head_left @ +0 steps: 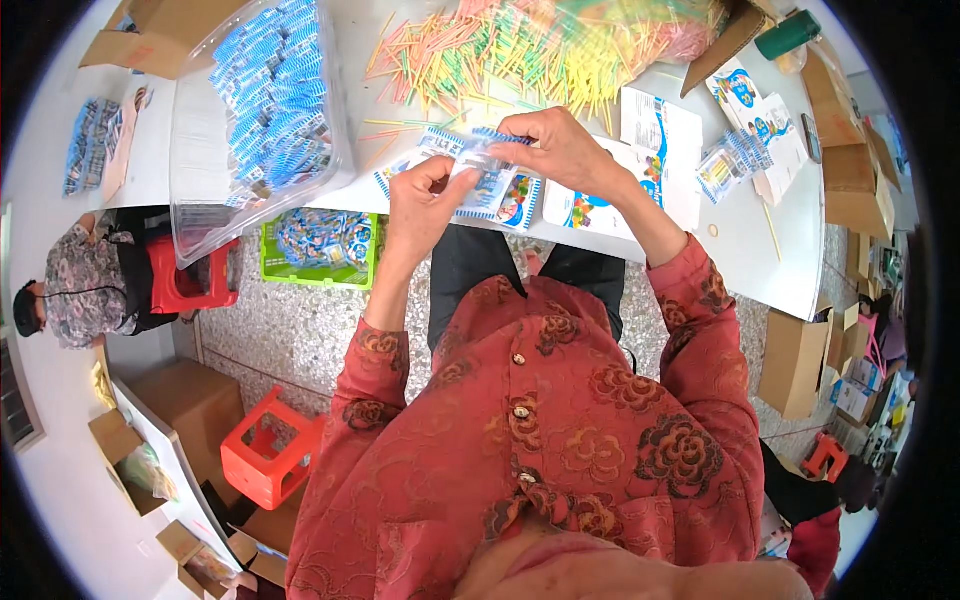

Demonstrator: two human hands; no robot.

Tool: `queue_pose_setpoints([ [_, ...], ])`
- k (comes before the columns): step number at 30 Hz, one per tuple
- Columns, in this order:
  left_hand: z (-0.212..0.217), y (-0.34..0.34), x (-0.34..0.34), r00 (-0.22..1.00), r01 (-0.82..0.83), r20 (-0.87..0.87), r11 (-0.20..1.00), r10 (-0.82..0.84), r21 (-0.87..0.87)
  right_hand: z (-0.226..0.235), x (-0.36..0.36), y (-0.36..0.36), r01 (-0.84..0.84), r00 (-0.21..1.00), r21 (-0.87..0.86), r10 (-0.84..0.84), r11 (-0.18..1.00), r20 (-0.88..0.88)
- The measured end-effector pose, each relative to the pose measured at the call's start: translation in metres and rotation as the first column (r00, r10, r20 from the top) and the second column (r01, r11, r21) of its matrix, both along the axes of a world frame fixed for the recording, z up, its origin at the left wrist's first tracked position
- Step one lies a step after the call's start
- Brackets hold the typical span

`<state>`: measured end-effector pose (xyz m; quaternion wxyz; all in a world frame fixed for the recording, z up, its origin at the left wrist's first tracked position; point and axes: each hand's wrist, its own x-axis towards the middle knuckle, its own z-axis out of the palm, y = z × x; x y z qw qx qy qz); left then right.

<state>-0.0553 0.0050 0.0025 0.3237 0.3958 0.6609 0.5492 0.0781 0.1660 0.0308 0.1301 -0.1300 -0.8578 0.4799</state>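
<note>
Between my two hands is a small clear plastic packet [487,188] with blue-and-white striped edges. My left hand [418,208] pinches its left side between thumb and fingers. From the upper right, my right hand [562,152] grips the packet's top edge with its fingertips. Beneath the packet lie more blue-edged printed packets [518,200] on the white table [745,262]. Just beyond my hands spreads a heap of thin pink, green and yellow sticks [500,55]. What the held packet contains is too small to make out.
Left of my hands, a clear plastic tub [340,150] holds many blue striped packets. Printed cards [665,140] and a filled packet [733,165] lie to the right. A green crate [318,283] of packets and red stools [270,450] stand below. Another person [85,280] sits at far left.
</note>
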Motion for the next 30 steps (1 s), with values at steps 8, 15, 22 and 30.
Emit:
queue_pose_setpoints([
  [8,0.016,-0.004,0.018,0.943,-0.008,-0.329,0.996,0.038,0.090,0.018,0.008,-0.013,-0.013,0.997,-0.047,0.016,0.999,0.073],
  [15,0.008,-0.008,0.025,0.992,-0.119,-0.025,0.983,0.123,0.140,0.033,0.014,-0.022,0.025,0.986,0.127,-0.004,0.992,-0.165],
  [22,-0.002,-0.008,0.023,0.982,-0.184,0.073,0.968,0.174,0.168,0.050,0.029,-0.038,0.149,0.946,0.186,-0.086,0.971,-0.313],
  [30,0.001,-0.011,0.036,0.974,-0.215,-0.034,0.964,0.223,0.158,0.039,0.035,-0.050,0.241,0.937,0.648,0.001,0.723,-0.350],
])
